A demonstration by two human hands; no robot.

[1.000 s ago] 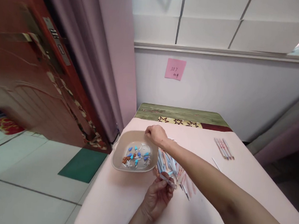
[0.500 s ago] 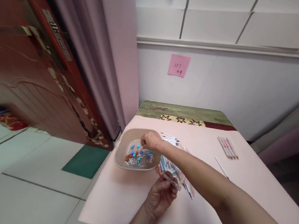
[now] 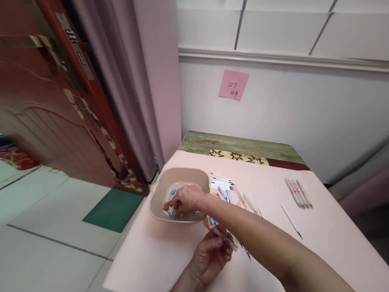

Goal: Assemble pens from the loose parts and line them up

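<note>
My left hand [image 3: 209,255] is closed around a clear pen barrel [image 3: 226,239], held at a slant just above the table. Inside the beige basin [image 3: 159,179], my right hand [image 3: 188,198] reaches down with its fingers bent among small parts. Whether those fingers grip a piece is hidden from me. Brown pieces [image 3: 167,205], blue pieces [image 3: 172,191] and small white pieces lie in the basin around the fingertips. Under and beyond my right forearm, blue and pink pen parts [image 3: 222,193] are heaped, partly covered by the arm.
White refills [image 3: 221,183] with dark tips lie right of the basin. One single refill [image 3: 291,221] rests farther right, and several assembled pens [image 3: 298,193] are lined up near the table's right side. The pink-covered table [image 3: 149,261] stands against the wall; a red door [image 3: 62,119] is at left.
My right hand has shifted slightly left and lower within the basin, now covering more of the small pieces. My left hand keeps the pen barrel in nearly the same place.
</note>
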